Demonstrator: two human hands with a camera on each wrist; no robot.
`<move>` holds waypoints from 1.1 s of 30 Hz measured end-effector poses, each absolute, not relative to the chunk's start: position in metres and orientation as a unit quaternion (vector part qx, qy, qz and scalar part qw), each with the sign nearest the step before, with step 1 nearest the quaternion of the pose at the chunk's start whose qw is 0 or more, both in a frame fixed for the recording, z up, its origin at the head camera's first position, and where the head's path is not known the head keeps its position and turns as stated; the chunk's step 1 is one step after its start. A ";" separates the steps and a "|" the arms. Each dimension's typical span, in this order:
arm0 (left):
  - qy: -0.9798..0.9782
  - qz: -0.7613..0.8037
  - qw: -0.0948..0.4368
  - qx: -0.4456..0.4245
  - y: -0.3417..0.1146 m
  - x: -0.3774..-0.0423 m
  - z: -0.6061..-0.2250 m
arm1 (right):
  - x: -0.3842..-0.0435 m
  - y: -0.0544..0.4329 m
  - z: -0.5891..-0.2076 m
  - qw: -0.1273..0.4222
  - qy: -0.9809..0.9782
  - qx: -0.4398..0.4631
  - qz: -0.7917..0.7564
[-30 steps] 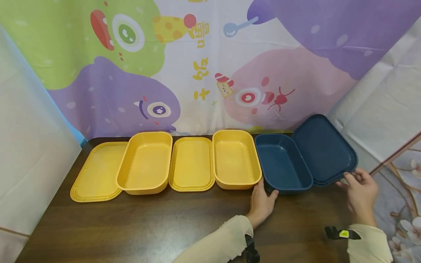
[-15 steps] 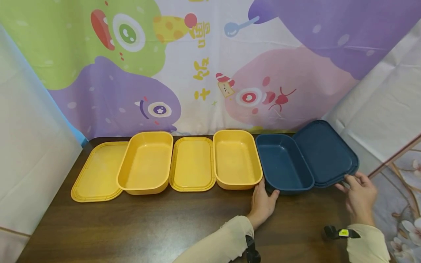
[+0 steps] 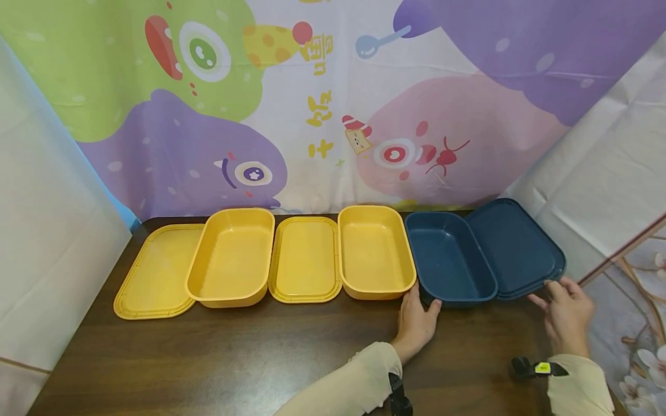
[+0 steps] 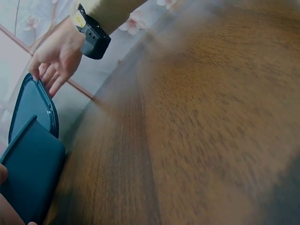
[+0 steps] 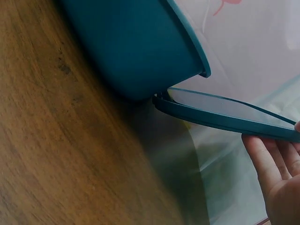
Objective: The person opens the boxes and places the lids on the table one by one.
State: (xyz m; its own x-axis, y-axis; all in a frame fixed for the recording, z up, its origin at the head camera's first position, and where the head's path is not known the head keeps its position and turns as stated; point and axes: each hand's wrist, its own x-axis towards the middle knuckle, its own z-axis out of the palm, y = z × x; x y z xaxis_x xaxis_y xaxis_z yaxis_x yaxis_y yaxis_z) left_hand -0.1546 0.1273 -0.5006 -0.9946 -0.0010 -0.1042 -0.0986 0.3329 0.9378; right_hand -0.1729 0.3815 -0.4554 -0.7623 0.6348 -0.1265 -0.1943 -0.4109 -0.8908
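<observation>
At the right end of the row sits a blue food box (image 3: 450, 257), its inside bare. A matching blue lid (image 3: 515, 248) leans beside it, its left edge low by the box and its right side raised off the table. My right hand (image 3: 569, 315) pinches that lid at its near right corner, thumb on top and fingers underneath, as the right wrist view also shows. My left hand (image 3: 416, 323) rests at the near left corner of the blue box, fingers fairly straight, thumb against its front. Its fingertips reach the near corner of a yellow box (image 3: 377, 254).
Further left are a flat yellow lid (image 3: 306, 260), another yellow box (image 3: 231, 260) and a second yellow lid (image 3: 156, 274). All stand along the back of the brown wooden table (image 3: 218, 358). A cartoon curtain (image 3: 312, 179) hangs behind, and a white flowered sheet borders the right side.
The raised right side of the blue lid has tilted lower, with my right hand coming slightly down along with it. My left hand and the boxes have stayed in place.
</observation>
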 end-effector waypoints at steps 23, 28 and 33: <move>0.818 0.573 0.048 -0.026 0.127 -0.151 -0.500 | -0.170 0.397 -0.474 0.183 -0.542 -0.307 0.760; 0.818 0.573 0.046 -0.023 0.127 -0.152 -0.499 | -0.171 0.399 -0.473 0.150 -0.569 -0.328 0.739; 0.815 0.577 0.044 -0.021 0.126 -0.153 -0.499 | -0.171 0.403 -0.475 0.106 -0.609 -0.337 0.710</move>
State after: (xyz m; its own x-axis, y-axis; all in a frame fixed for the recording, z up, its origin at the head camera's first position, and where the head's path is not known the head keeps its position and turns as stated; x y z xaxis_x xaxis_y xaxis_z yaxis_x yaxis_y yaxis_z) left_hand -0.1525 0.1261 -0.4987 -0.9953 0.0164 -0.0959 -0.0850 0.3327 0.9392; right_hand -0.1709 0.4033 -0.4746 -0.7497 0.5618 -0.3498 0.2602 -0.2358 -0.9363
